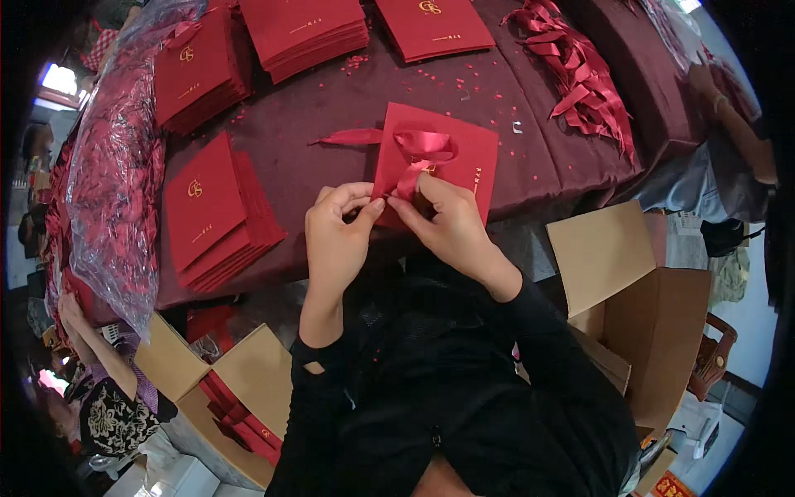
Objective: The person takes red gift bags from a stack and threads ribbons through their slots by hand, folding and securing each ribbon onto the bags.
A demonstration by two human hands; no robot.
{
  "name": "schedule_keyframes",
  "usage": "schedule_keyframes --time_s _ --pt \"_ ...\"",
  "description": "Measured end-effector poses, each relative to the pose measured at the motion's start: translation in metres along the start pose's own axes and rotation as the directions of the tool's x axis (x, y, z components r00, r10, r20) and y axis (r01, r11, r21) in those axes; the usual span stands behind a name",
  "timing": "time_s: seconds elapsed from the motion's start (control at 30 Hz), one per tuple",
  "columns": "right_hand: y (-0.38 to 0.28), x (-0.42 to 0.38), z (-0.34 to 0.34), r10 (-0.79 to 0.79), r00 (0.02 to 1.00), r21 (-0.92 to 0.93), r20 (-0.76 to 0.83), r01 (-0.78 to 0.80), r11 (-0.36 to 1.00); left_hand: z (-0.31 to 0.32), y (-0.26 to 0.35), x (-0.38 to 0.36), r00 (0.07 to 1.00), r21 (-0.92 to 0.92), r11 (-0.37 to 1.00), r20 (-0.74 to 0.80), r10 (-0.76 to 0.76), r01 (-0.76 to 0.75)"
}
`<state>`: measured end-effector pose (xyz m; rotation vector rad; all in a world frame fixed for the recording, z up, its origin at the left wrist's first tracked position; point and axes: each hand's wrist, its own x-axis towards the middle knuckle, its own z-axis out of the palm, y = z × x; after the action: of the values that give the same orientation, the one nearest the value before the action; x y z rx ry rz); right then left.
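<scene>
Left hand (335,236): at card (476,153) edge — grip unclear
Right hand (455,219): pinching ribbon (429,144)
Ribbon: keep untwisted — ease gently, card steady

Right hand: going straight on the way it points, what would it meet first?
Besides the ribbon at its fingertips, the right hand would probably meet the left hand first, near the red card's near-left corner. They look almost touching; depth is unclear.

Black long-sleeved top (373,431), front zipper (436,440)
</scene>
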<state>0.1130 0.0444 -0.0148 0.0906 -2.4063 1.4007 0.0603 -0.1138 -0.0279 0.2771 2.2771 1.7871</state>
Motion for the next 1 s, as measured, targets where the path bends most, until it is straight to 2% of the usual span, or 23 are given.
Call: schedule_keyframes --time_s 0.13,0.23,0.3,0.43,0.5,0.6,0.7,0.73,0.8,0.83,0.9,0.97,1.0 --pt "0.000 0.000 0.000 0.036 0.999 0.028 0.035 -0.037 0.999 0.000 0.000 -0.001 1.000 0.007 1.000 0.014 0.009 -0.009" --pt "-0.002 0.003 0.002 0.089 0.995 -0.022 0.033 -0.089 0.996 0.001 -0.001 -0.001 0.999 -0.004 0.999 -0.021 0.042 -0.042" --pt "0.000 0.003 0.007 0.097 0.995 -0.023 -0.033 -0.098 0.995 0.001 0.001 -0.002 0.999 0.010 0.999 -0.026 0.047 -0.047" --pt "-0.003 0.005 0.010 0.114 0.993 0.010 -0.043 -0.114 0.993 0.003 0.000 -0.003 0.996 0.059 0.996 -0.052 0.071 -0.068" --pt "-0.001 0.008 0.010 0.148 0.989 -0.087 -0.007 -0.148 0.985 0.004 0.001 -0.004 0.994 0.062 0.994 -0.054 0.092 -0.088" --pt "-0.002 0.014 0.011 0.157 0.987 -0.132 0.019 -0.153 0.979 0.004 0.002 -0.005 0.992 0.086 0.990 -0.050 0.112 -0.107" --pt "0.001 0.011 0.001 0.084 0.996 -0.082 0.020 -0.082 0.993 0.003 0.006 -0.012 0.995 0.044 0.995 -0.023 0.092 -0.091" --pt "-0.009 0.011 -0.008 0.053 0.998 -0.135 -0.029 -0.056 0.989 0.004 0.011 -0.019 0.994 0.048 0.993 -0.008 0.110 -0.109" --pt "-0.001 0.009 -0.024 -0.056 0.994 -0.156 0.095 0.071 0.985 0.001 0.017 -0.034 0.996 0.075 0.994 0.041 0.080 -0.082" --pt "0.002 0.007 -0.031 0.030 0.975 0.000 0.222 -0.031 1.000 0.002 0.024 -0.041 0.995 0.090 0.992 0.052 0.083 -0.087" --pt "0.010 0.003 -0.031 0.014 0.971 0.009 0.237 -0.017 1.000 0.013 0.019 -0.043 0.947 0.254 0.914 0.035 0.318 -0.316" --pt "0.015 0.001 -0.030 -0.007 0.967 0.030 0.254 -0.001 1.000 0.020 0.011 -0.043 0.945 0.321 0.893 0.014 0.328 -0.315" --pt "0.016 0.002 -0.028 -0.015 0.966 -0.041 0.258 0.026 0.999 0.019 0.008 -0.040 0.929 0.390 0.851 0.028 0.369 -0.350"
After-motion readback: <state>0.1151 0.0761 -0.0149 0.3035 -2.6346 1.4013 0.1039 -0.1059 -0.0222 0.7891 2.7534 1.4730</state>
